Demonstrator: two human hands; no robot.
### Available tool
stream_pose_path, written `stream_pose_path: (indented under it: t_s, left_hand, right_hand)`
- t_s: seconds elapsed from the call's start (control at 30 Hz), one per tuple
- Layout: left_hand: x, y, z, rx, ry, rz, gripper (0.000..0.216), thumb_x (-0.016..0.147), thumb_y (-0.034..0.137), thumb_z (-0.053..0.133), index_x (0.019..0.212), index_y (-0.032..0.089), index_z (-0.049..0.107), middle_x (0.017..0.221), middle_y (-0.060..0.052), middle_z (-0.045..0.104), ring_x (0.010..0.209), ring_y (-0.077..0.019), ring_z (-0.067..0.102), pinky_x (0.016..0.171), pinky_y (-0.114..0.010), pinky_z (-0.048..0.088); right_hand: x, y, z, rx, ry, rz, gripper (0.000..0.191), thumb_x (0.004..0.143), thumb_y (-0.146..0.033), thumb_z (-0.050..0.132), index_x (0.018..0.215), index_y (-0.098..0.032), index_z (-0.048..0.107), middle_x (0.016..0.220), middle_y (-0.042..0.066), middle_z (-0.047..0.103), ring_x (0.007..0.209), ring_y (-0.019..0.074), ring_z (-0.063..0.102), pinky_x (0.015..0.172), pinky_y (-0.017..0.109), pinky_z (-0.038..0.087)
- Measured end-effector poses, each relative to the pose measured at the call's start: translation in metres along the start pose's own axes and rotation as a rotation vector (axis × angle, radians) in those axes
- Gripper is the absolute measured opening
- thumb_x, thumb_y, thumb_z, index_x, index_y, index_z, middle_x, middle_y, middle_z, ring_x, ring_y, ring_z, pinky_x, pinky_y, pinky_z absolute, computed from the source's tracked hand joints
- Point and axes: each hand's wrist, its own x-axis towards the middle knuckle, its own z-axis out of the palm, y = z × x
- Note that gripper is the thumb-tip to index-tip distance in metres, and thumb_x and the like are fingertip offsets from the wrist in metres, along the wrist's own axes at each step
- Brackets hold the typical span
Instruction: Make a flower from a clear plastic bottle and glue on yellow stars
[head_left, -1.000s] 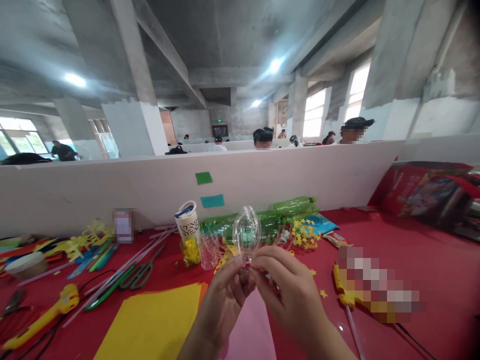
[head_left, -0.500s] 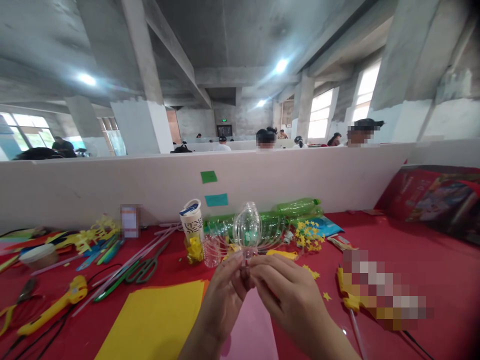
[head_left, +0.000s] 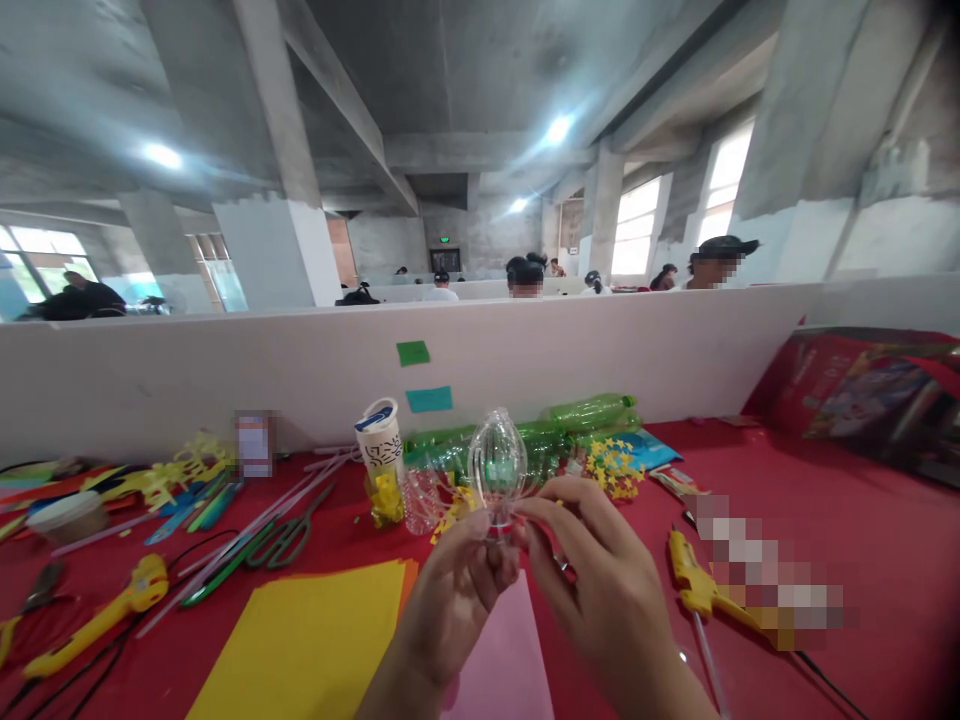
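Note:
Above the table I hold a clear plastic bottle piece [head_left: 497,455] cut into thin strips, its middle bulging like a bulb. My left hand [head_left: 454,600] is closed round its narrow lower end. My right hand [head_left: 600,580] has thumb and forefinger against the right side of that same end, with the other fingers curled. A thin reddish band shows at the neck. Behind the piece lie green plastic bottles [head_left: 592,412] and a clear ridged cup [head_left: 421,500]. Pink paper [head_left: 506,655] and yellow paper [head_left: 300,640] lie below my hands.
A yellow glue gun [head_left: 694,575] lies at right, another yellow glue gun [head_left: 97,620] at left. Scissors [head_left: 289,530], drinking straws [head_left: 247,535], a patterned cup [head_left: 380,445] and yellow paper stars [head_left: 611,468] are on the red table. A white partition [head_left: 187,380] runs behind.
Strips that fanned out wide to both sides of the bulb are less spread now. My right hand has shifted slightly right, its fingers more raised. The view has shifted a little.

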Motion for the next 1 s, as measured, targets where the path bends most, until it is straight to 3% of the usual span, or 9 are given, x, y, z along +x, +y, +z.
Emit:
stream_pose_path:
  t_s: [0.27, 0.57, 0.8, 1.0]
  left_hand:
    - [-0.0025, -0.0045, 0.0016, -0.011, 0.081, -0.047, 0.009, 0.079, 0.018, 0.062, 0.085, 0.013, 0.067, 0.081, -0.004, 0.067, 0.07, -0.0111, 0.058, 0.074, -0.026, 0.048]
    - [-0.0021, -0.0061, 0.0031, 0.058, 0.03, -0.019, 0.012, 0.083, 0.018, 0.057, 0.082, 0.013, 0.068, 0.077, -0.002, 0.066, 0.065, -0.0092, 0.056, 0.067, -0.024, 0.047]
    - [-0.0027, -0.0057, 0.0036, 0.087, 0.063, -0.028, 0.012, 0.082, 0.019, 0.059, 0.085, 0.012, 0.069, 0.08, -0.004, 0.067, 0.07, -0.0116, 0.06, 0.069, -0.024, 0.048]
    - [-0.0025, -0.0009, 0.0068, -0.045, 0.134, -0.064, 0.006, 0.079, 0.012, 0.061, 0.076, 0.012, 0.067, 0.072, -0.003, 0.068, 0.063, -0.01, 0.061, 0.063, -0.022, 0.051]
  right_hand:
    - [0.0025, 0.0071, 0.0051, 0.077, -0.056, 0.143, 0.018, 0.088, -0.015, 0.047, 0.099, -0.021, 0.06, 0.098, 0.006, 0.049, 0.077, 0.0143, 0.055, 0.069, 0.027, 0.047]
    - [0.0026, 0.0101, 0.0049, 0.1, -0.08, 0.254, 0.015, 0.087, -0.02, 0.05, 0.098, -0.021, 0.06, 0.1, 0.006, 0.05, 0.08, 0.0164, 0.056, 0.072, 0.029, 0.048]
    - [0.0056, 0.0097, 0.0014, 0.25, -0.097, 0.328, 0.008, 0.085, -0.02, 0.052, 0.088, -0.021, 0.059, 0.095, 0.003, 0.052, 0.06, 0.0101, 0.051, 0.056, 0.024, 0.045]
    - [0.0066, 0.0048, 0.0014, 0.259, -0.075, 0.17, 0.013, 0.083, -0.011, 0.05, 0.082, -0.019, 0.059, 0.091, 0.004, 0.055, 0.077, 0.0141, 0.056, 0.067, 0.026, 0.048]
